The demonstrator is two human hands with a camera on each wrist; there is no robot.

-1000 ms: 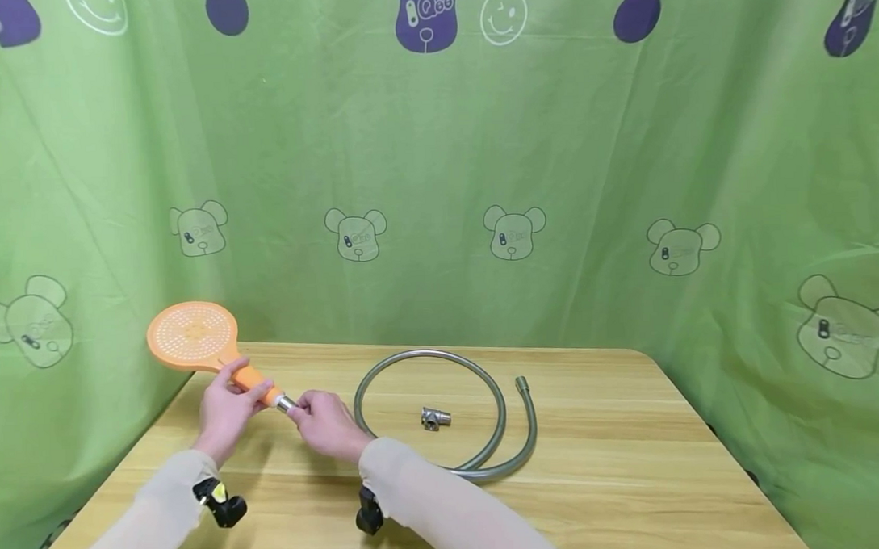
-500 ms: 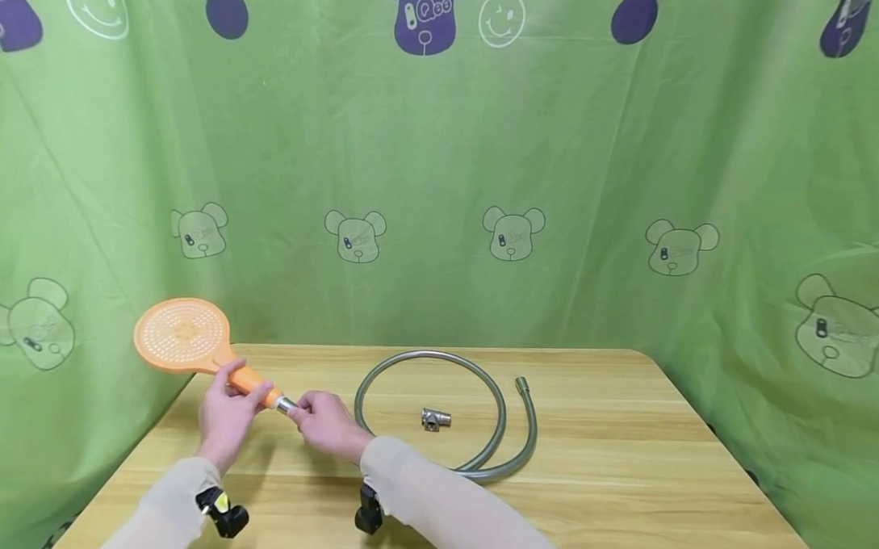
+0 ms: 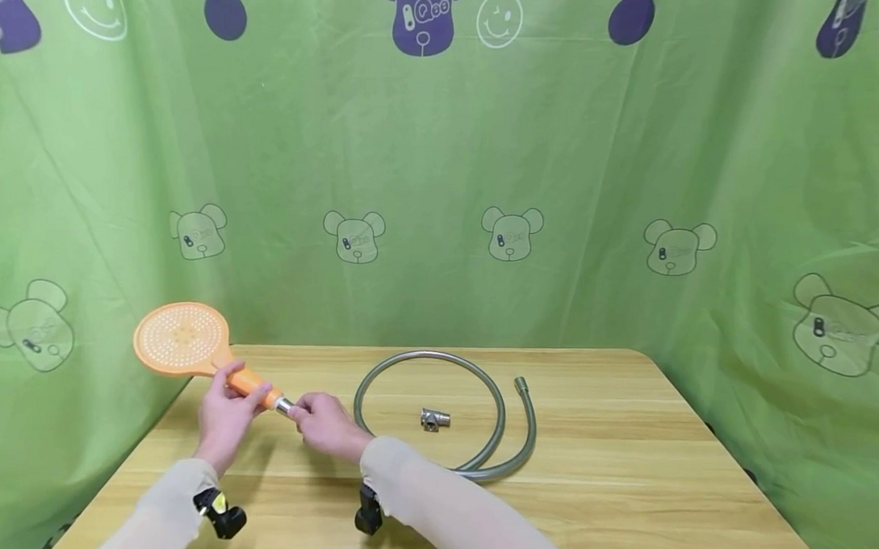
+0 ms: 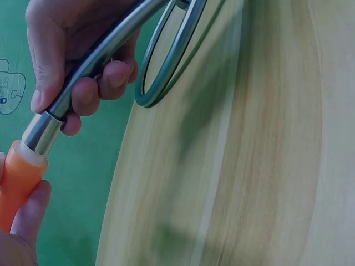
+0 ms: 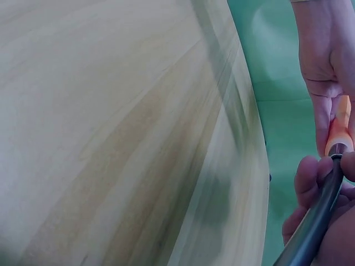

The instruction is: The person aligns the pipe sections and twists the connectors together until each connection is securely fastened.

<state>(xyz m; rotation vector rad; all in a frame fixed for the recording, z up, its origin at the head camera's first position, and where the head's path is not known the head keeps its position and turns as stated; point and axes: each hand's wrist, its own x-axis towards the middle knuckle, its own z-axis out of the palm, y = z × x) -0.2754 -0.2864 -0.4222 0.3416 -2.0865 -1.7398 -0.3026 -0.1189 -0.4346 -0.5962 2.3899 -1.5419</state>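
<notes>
An orange shower head (image 3: 182,340) with a white perforated face is held up at the table's left, its handle slanting down to the right. My left hand (image 3: 226,411) grips that handle between thumb and fingers. At the handle's lower end sits a metal hose connector (image 4: 43,133), against a white collar. Just behind the connector, my right hand (image 3: 327,424) pinches the grey shower hose (image 4: 111,41), thumb on one side and curled fingers on the other. Whether the connector is fully seated cannot be told. Further along, the hose loops over the table.
A small metal tee valve (image 3: 435,420) lies inside the hose loop. The hose's free end (image 3: 522,385) points up and away to its right. The wooden table (image 3: 635,461) is enclosed by a green printed curtain (image 3: 434,129) behind and at both sides.
The shower head has swung slightly to the left, with my left hand following a little. My right hand keeps its pinch at the hose end. The hose loop and tee valve lie as before.
</notes>
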